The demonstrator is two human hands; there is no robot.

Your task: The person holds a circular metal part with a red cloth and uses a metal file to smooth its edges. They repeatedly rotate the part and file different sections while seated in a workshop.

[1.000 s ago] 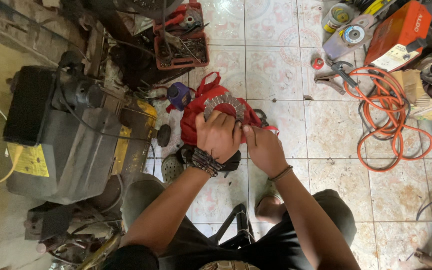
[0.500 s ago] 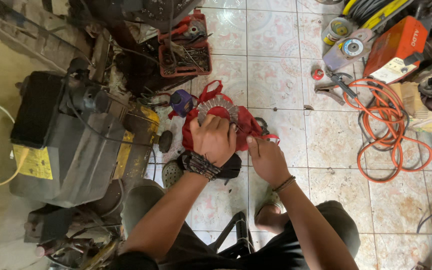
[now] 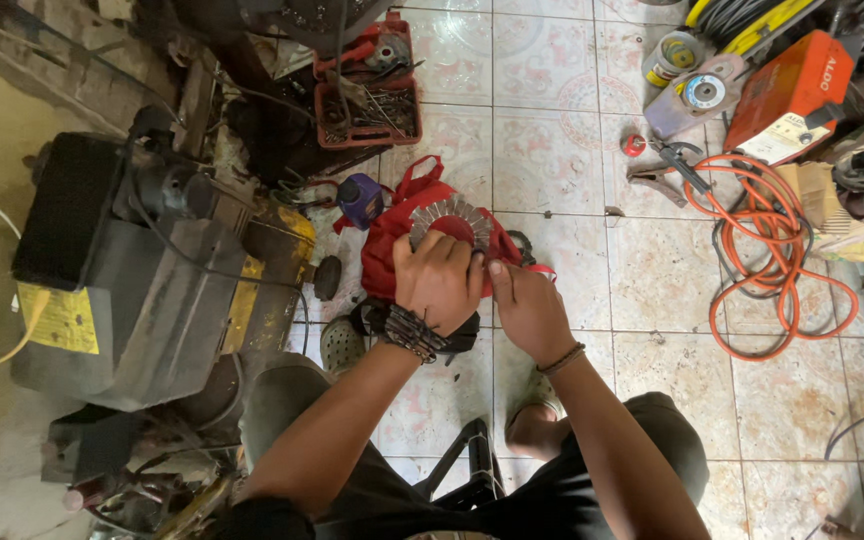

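My left hand (image 3: 439,283) grips a round grey metal part with radial fins (image 3: 449,219), held up over a red cloth bag (image 3: 388,250) that lies on the tiled floor. My right hand (image 3: 527,308) is right beside it, fingers pinched at the part's lower right edge. The lower half of the finned part is hidden behind my left hand. A woven band sits on my left wrist and a thin bracelet on my right. A small purple-blue can (image 3: 361,198) stands just left of the bag.
A big dark machine with yellow panels (image 3: 142,280) fills the left side. A red tray of tools (image 3: 367,95) sits at the top. An orange hose coil (image 3: 767,250), an orange box (image 3: 787,95) and grinding discs (image 3: 702,92) lie to the right.
Both hands stay on the finned part. My right hand has shifted closer against the left; the view has tilted slightly.
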